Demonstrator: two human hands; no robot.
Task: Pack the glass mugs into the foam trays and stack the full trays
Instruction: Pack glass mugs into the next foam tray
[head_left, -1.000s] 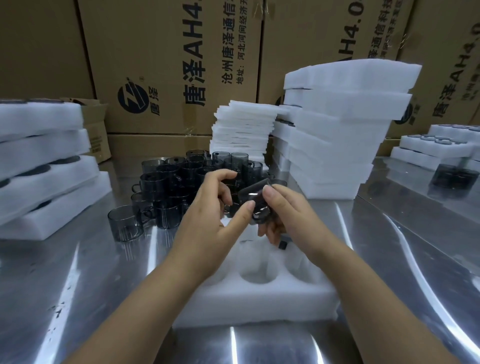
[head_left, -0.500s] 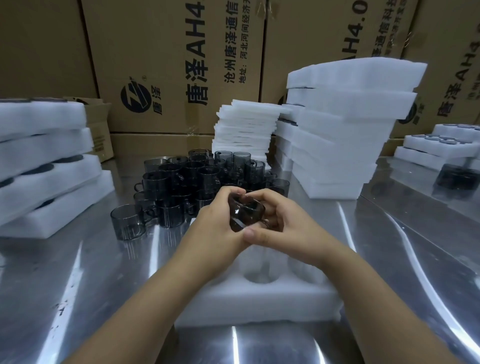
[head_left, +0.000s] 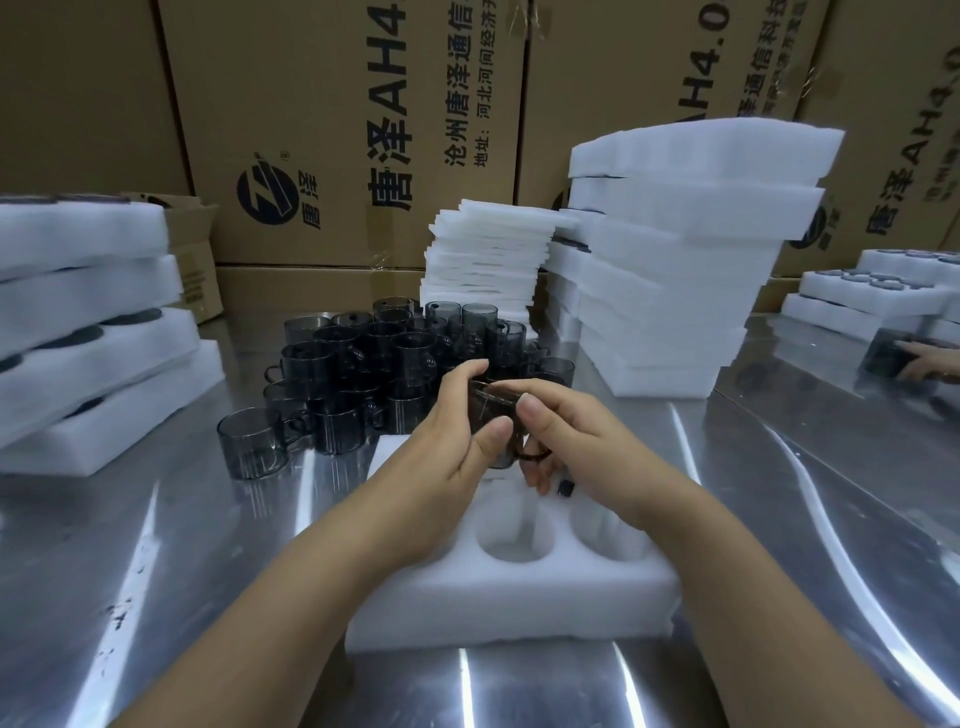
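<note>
Both hands hold 1 smoky glass mug above the foam tray's far row. The left hand wraps its body and the right hand pinches the rim by the handle. Mouth up, slightly tilted; seating it likely means moving straight down.

The left hand and right hand hide most of the glass mug and the far pockets of the foam tray, the filled trays at left run past the picture's edge, and another person's hand at far right is cut off and blurred.
</note>
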